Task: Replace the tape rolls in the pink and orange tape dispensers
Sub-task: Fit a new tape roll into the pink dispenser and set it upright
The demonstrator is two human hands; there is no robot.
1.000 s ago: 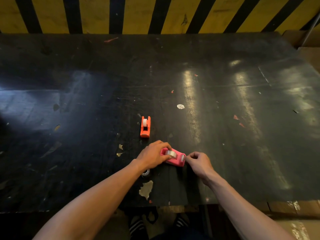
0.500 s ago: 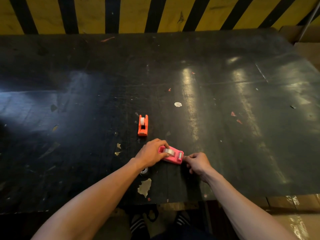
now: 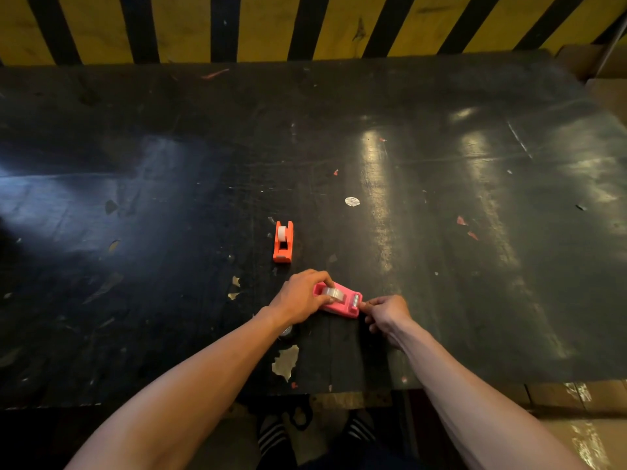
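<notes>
The pink tape dispenser (image 3: 342,305) lies on the black table (image 3: 441,266) near its front edge, with a clear tape roll (image 3: 333,293) seated in it. My left hand (image 3: 300,296) grips the dispenser's left end and the roll. My right hand (image 3: 386,313) pinches at the dispenser's cutter end on the right; whether it holds the tape's end is too small to tell. The orange tape dispenser (image 3: 283,242) stands apart, farther back and to the left, with a white roll (image 3: 282,232) in it. Another tape roll (image 3: 286,331) peeks out from under my left wrist.
Scraps of paper and peeled patches (image 3: 286,362) dot the table near my arms. A yellow and black striped wall (image 3: 305,25) borders the far edge. Cardboard boxes (image 3: 607,72) stand at the far right. My feet (image 3: 278,439) show below the table's front edge.
My right hand has shifted slightly at the cutter end of the pink dispenser. The left hand keeps its grip and the orange dispenser has not moved.
</notes>
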